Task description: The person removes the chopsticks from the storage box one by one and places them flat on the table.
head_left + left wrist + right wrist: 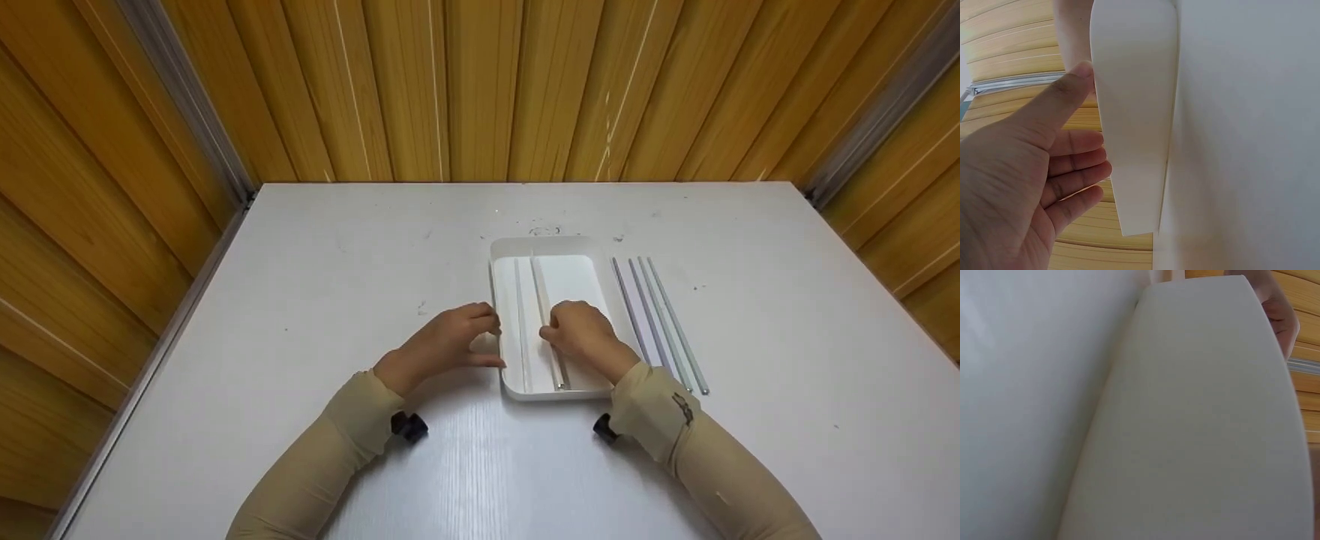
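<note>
A shallow white tray [517, 394] sits on the table. My left hand [446, 341] is at its left side, thumb and fingers spread. In the left wrist view, the thumb tip and some fingertips meet the rim of the tray wall [1134, 124]. Inside the tray, my right hand [581, 330] pinches a pale chopstick [538, 281] with curled fingers. Under that hand the near ends lie close together, so I cannot tell whether it holds one or two. Left of it lies a thin whitish chopstick [520, 322]. The right wrist view mostly shows the tray's outer wall [1196, 410].
Several lilac and pale green chopsticks [667, 315] lie side by side on the white table [360, 240], just right of the tray. Wood-patterned panels [480, 90] stand behind the table and along both sides. Dark marks dot the tabletop behind the tray.
</note>
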Tool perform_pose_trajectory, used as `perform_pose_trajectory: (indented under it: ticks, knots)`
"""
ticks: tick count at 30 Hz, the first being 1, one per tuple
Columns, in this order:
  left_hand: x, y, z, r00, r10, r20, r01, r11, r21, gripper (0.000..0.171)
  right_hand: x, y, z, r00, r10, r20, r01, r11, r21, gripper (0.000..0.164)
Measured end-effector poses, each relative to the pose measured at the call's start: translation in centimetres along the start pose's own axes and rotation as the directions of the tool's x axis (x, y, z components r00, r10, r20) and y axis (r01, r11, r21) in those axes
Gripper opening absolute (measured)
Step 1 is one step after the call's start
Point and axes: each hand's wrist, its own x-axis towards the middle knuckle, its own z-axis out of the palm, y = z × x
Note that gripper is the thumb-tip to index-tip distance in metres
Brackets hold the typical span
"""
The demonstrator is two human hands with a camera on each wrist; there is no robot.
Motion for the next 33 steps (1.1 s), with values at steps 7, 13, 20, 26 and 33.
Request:
perform_pose_trajectory:
  ticks: [7,13,20,26,33]
  knots:
    - [0.0,0.2,-0.2,1.0,-0.013,0.009,0.013,1.0,-0.005,0.039,-0.3,0.5,-0.8,1.0,0.011,-0.006,-0.011,1.0,0.009,0.022]
    - [0.0,0.2,-0.1,1.0,-0.021,0.014,0.021,1.0,-0.01,0.039,-0.5,1.2,-1.2,1.0,0.005,-0.021,-0.005,1.0,0.012,0.023]
    - [-0.1,0.1,0.0,1.0,-0.027,0.009,0.027,1.0,-0.005,0.038,-1.0,1.7,-1.7,0.999,0.013,-0.031,-0.013,1.0,0.025,0.023]
    - [-0.2,0.0,0.2,1.0,-0.016,-0.005,0.016,1.0,0.0,0.039,-0.9,2.1,-1.9,1.0,0.014,-0.028,-0.013,1.0,0.028,0.025]
    - [-0.1,0.0,0.1,1.0,-0.017,0.004,0.017,1.0,-0.003,0.038,-1.3,2.6,-2.4,0.999,0.03,-0.039,-0.028,0.999,0.044,0.022]
